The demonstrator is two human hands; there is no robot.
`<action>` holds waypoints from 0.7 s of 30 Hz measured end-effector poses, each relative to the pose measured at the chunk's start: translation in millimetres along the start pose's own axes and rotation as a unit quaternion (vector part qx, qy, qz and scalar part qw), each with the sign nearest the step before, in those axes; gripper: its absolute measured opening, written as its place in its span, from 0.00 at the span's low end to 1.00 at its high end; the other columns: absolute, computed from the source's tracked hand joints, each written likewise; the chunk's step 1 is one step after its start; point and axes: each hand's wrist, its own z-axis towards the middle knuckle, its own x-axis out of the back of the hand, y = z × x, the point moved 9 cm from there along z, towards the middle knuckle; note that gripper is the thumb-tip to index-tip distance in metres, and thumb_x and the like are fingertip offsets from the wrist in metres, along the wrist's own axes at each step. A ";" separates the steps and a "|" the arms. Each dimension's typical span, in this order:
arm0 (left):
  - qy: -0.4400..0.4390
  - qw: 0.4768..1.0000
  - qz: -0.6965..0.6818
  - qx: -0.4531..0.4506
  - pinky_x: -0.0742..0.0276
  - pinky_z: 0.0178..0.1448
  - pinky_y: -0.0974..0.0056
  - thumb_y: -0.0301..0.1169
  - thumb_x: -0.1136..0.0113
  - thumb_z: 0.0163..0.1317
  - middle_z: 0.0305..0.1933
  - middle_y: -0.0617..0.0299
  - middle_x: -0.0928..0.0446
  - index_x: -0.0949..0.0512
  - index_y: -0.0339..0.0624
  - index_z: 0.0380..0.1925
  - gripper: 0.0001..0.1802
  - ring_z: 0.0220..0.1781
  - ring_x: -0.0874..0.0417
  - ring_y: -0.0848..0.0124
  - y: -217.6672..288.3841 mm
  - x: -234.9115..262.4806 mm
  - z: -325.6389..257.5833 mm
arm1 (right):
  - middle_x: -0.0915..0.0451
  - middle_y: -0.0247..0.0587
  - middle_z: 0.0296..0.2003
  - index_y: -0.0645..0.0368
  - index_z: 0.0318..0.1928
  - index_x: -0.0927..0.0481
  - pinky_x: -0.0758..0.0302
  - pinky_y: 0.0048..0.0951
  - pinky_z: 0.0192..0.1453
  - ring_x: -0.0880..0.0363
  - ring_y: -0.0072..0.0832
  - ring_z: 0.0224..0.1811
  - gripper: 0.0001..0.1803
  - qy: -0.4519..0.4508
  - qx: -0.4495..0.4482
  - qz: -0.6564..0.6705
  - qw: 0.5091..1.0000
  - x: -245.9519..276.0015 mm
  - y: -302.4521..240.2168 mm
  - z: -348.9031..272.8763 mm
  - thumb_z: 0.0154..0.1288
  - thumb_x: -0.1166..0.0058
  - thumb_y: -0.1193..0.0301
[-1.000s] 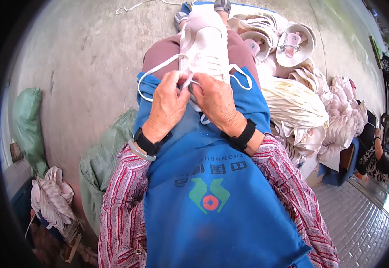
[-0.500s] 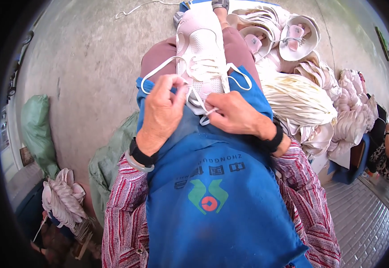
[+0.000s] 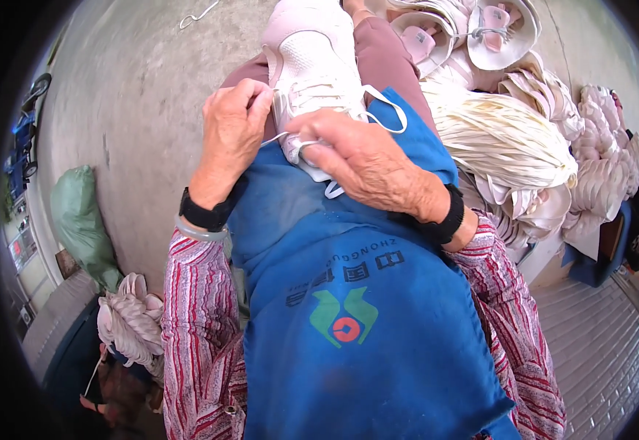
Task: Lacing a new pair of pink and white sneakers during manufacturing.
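The shoe (image 3: 318, 51) lies along the person's lap, toe pointing away and laces up, so the thighs likely prop it and leave both hands free. The left hand (image 3: 231, 128), thumb pressed to forefinger, is at the shoe's left side, seemingly pinching lace (image 3: 395, 105); its grip is partly hidden. The right hand (image 3: 371, 161) reaches across the shoe's near end, thumb and forefinger parted around a strand; whether it grips cannot be told. That hand blocks the view of the opening. A loose loop hangs right, over the blue apron (image 3: 341, 396). Pale strips (image 3: 495, 136) and stacked uppers (image 3: 605, 139) crowd the right; a green sack (image 3: 81, 220) stands left.
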 end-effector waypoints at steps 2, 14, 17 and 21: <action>-0.056 0.978 -0.166 0.110 0.29 0.35 0.69 0.39 0.43 0.67 0.22 0.62 0.27 0.22 0.40 0.29 0.14 0.26 0.25 0.73 -11.9 -1.0 -1.9 | 0.22 0.49 0.35 0.61 0.45 0.28 0.25 0.41 0.44 0.21 0.49 0.39 0.08 -0.068 -0.036 0.007 0.997 -13.8 2.8 -0.2 0.69 0.52 0.71; -0.188 0.871 -0.418 0.179 0.35 0.30 0.77 0.43 0.43 0.68 0.25 0.71 0.26 0.23 0.40 0.32 0.16 0.24 0.31 0.83 45.6 -18.8 8.3 | 0.29 0.45 0.29 0.64 0.37 0.27 0.31 0.31 0.40 0.28 0.39 0.33 0.11 -0.179 -0.147 0.148 0.961 17.4 -14.0 -38.0 0.73 0.56 0.68; -0.201 0.908 -0.331 0.162 0.37 0.28 0.79 0.42 0.41 0.67 0.23 0.71 0.26 0.21 0.39 0.34 0.16 0.24 0.30 0.86 49.9 -29.0 11.0 | 0.28 0.39 0.29 0.63 0.37 0.26 0.31 0.29 0.39 0.28 0.30 0.32 0.12 -0.204 -0.203 0.285 0.914 28.8 -15.5 -56.1 0.74 0.55 0.67; -0.235 0.923 -0.278 0.121 0.34 0.28 0.74 0.41 0.37 0.63 0.24 0.69 0.26 0.19 0.36 0.34 0.16 0.25 0.27 0.83 58.9 -49.7 17.5 | 0.28 0.40 0.28 0.62 0.38 0.26 0.30 0.33 0.36 0.27 0.36 0.29 0.13 -0.241 -0.127 0.257 0.927 13.4 -40.3 -55.8 0.75 0.56 0.65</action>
